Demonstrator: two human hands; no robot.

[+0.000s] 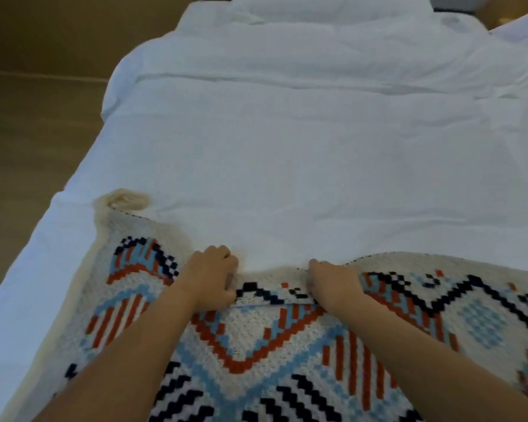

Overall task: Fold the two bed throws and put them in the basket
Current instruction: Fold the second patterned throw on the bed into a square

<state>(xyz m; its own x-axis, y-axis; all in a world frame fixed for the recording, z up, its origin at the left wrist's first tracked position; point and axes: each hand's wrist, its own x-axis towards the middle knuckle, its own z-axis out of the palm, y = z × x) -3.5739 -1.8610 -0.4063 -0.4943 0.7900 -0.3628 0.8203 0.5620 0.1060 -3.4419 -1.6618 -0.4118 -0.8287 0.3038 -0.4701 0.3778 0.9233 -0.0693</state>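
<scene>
Head view: a person's left hand (213, 277) and right hand (333, 281) were closed on the far edge of a patterned throw (256, 345), gripping it side by side with a short strip of the hem rolled up between them. The throw lay spread over a white bed (287, 147), running back under both forearms and out past each hand; a cream tassel (124, 198) marked its corner, ahead and left of the left hand. Only this one throw was visible, and no basket. The task appeared to be at an early stage, with the first fold being started. To do it well, the hands would probably need to move apart toward the corners before lifting, since a grip this central would let the sides sag and the edges meet unevenly. The loose knit would likely stretch if pulled hard.
</scene>
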